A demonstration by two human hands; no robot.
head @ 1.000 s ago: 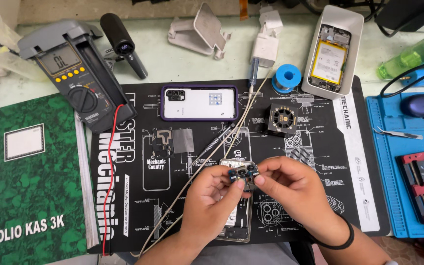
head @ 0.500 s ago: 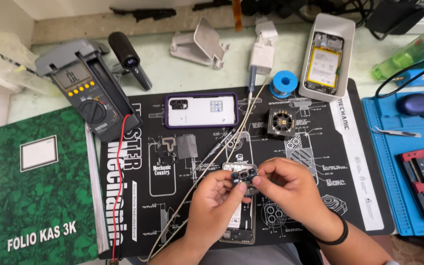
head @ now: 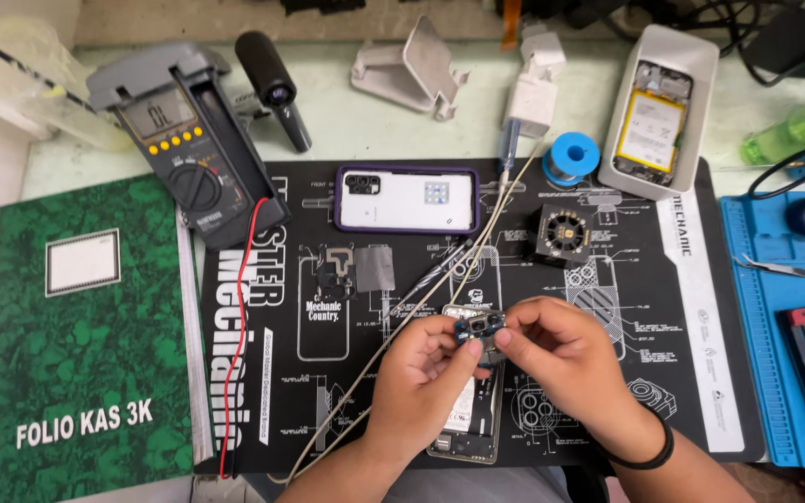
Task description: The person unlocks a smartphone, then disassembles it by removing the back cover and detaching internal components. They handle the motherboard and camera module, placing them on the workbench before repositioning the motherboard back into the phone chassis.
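Observation:
Both hands meet over the lower middle of a black repair mat (head: 263,373). My left hand (head: 421,377) and my right hand (head: 561,359) pinch a small dark phone camera module (head: 479,325) between their fingertips. Under the hands lies an opened phone frame (head: 466,427), mostly hidden. A white phone in a purple case (head: 405,199) lies face down higher on the mat. A small black square fan-like part (head: 563,235) sits to its right.
A multimeter (head: 184,163) with red and black leads stands at upper left, a green ledger book (head: 81,335) at left. A grey tray (head: 661,110) holds an open phone. Solder spool (head: 573,155), white charger (head: 531,98), blue mat (head: 784,317) with tweezers and clamp at right.
The hands stay together on the small module with only slight finger shifts. The camera view has drifted, so the desk appears shifted a little.

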